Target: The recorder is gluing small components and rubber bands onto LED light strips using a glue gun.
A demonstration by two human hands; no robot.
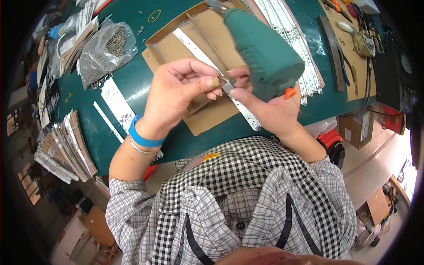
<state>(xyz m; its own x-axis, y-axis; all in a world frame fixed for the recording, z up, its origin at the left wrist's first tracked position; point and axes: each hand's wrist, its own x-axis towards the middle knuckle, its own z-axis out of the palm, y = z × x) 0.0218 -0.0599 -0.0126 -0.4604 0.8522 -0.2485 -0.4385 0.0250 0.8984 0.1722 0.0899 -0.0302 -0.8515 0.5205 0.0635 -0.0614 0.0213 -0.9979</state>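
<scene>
In the head view, your left hand had thumb and fingers close together at the white strip; whether they gripped anything could not be told. Your right hand was clamped on the strip, over the cardboard tray, beneath a green power tool.

The table is green, likewise the power tool (bar one orange part); strip white, apron black-and-white gingham.
</scene>
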